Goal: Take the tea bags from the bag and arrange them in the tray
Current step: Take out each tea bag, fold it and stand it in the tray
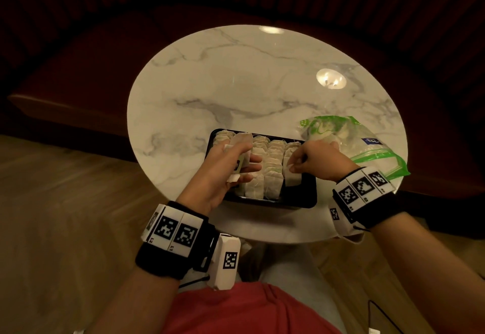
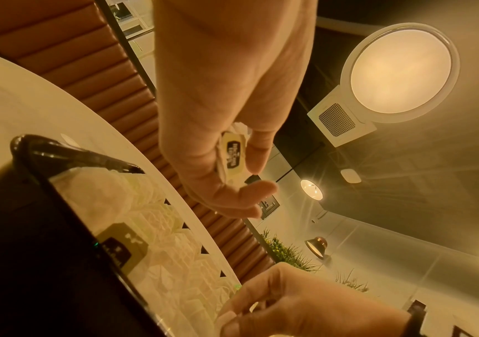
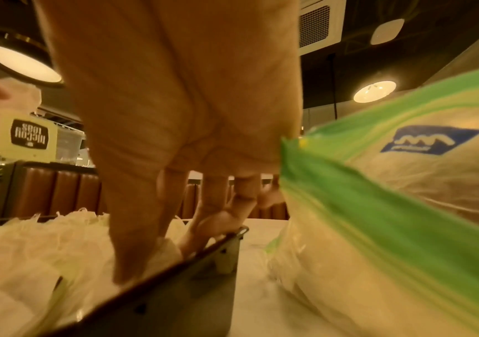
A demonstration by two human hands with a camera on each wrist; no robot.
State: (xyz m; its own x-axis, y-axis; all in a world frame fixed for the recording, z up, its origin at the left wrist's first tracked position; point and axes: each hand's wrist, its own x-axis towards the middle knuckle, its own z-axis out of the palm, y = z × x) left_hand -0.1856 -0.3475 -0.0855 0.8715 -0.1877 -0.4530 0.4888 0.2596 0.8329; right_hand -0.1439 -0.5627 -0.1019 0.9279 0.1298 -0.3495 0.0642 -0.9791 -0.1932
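Note:
A black tray near the table's front edge holds several rows of white tea bags. My left hand hovers over the tray's left part and grips a small bunch of tea bags; a paper tag shows between its fingers. My right hand reaches into the tray's right column, thumb and forefinger pinching one tea bag that stands at the near end of that row. The clear plastic bag with green stripes lies right of the tray, tea bags still inside.
The round marble table has bare surface behind the tray. A dark red bench runs behind it, wood floor to the left. In the right wrist view the plastic bag lies close beside the tray wall.

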